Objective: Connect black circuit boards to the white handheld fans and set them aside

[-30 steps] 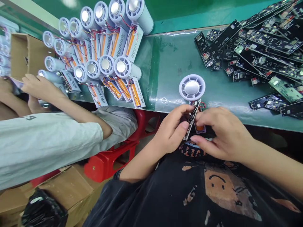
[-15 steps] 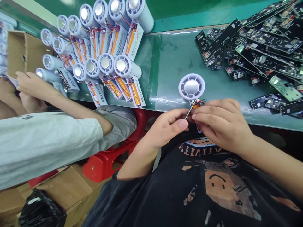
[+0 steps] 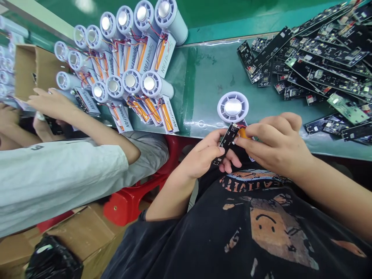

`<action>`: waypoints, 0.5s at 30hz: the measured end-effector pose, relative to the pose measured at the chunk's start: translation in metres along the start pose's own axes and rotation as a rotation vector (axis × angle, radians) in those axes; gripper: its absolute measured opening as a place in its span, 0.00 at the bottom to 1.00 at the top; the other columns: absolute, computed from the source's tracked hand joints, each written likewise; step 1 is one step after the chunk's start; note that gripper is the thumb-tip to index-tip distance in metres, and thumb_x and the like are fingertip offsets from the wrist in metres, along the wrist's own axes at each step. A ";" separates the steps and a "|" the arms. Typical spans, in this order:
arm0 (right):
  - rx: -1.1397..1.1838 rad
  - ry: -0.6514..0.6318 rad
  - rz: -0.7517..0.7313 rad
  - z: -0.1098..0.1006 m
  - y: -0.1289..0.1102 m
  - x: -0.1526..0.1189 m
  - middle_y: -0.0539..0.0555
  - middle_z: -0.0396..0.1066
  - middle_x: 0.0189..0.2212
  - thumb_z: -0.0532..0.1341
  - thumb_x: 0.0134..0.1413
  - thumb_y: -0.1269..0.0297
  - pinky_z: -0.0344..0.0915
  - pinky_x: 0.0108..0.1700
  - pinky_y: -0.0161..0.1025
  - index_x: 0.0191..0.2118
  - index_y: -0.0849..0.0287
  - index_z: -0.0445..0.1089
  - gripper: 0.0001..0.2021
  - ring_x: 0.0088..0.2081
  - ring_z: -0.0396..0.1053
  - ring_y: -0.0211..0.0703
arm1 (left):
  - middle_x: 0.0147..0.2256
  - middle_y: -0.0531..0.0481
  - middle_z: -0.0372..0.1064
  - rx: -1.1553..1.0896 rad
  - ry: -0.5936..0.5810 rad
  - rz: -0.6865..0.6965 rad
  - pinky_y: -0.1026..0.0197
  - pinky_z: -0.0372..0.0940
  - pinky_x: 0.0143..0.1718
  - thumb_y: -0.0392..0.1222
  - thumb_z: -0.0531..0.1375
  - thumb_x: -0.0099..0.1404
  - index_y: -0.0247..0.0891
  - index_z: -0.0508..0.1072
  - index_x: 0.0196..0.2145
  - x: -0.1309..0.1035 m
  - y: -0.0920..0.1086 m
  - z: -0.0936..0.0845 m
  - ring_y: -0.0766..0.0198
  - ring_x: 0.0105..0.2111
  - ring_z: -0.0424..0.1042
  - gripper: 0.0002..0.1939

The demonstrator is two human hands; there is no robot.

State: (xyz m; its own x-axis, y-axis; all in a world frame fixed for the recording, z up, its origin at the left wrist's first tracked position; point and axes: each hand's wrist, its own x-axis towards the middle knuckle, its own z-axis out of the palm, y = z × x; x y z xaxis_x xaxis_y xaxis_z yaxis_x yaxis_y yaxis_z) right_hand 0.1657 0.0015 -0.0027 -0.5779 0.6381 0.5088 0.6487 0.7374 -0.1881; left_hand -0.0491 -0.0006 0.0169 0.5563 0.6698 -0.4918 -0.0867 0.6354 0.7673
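Note:
My left hand (image 3: 207,153) grips a narrow black circuit board (image 3: 227,144), its flat face turned up, between thumb and fingers. Thin wires run at the board's upper end. Close on the right, my right hand (image 3: 271,141) has its fingers pinched by a small white connector (image 3: 233,143) and the orange battery (image 3: 243,133). Whether the fingertips hold the connector or the wires is too small to tell. Just beyond both hands, a pale lilac fan (image 3: 233,107) stands at the table edge, its round grille facing up; its handle is partly hidden by my right hand.
Several fans with orange batteries (image 3: 167,114) stand in rows on the green table (image 3: 207,77) at the left. A pile of circuit boards (image 3: 328,69) lies at the right. Beside me, a person's arm (image 3: 101,139) reaches near a cardboard box (image 3: 43,69). A red stool (image 3: 124,205) is below.
The board in my left hand has turned from edge-on to showing its flat face. My left fingers have spread beneath it, and my right hand has shifted slightly. The neighbour's hands have moved.

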 end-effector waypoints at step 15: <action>0.019 0.068 0.090 0.005 -0.009 0.013 0.51 0.72 0.32 0.60 0.64 0.64 0.52 0.40 0.45 0.36 0.52 0.75 0.06 0.37 0.60 0.45 | 0.25 0.57 0.65 0.449 0.180 0.093 0.62 0.64 0.27 0.34 0.53 0.59 0.41 0.60 0.35 0.010 0.006 0.011 0.66 0.24 0.68 0.06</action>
State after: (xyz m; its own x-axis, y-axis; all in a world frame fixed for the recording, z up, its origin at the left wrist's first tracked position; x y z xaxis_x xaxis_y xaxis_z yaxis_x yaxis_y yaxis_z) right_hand 0.1497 0.0045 0.0015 -0.4828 0.6856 0.5449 0.6861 0.6827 -0.2513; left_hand -0.0350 0.0059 0.0207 0.4077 0.7971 -0.4455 0.2572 0.3678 0.8936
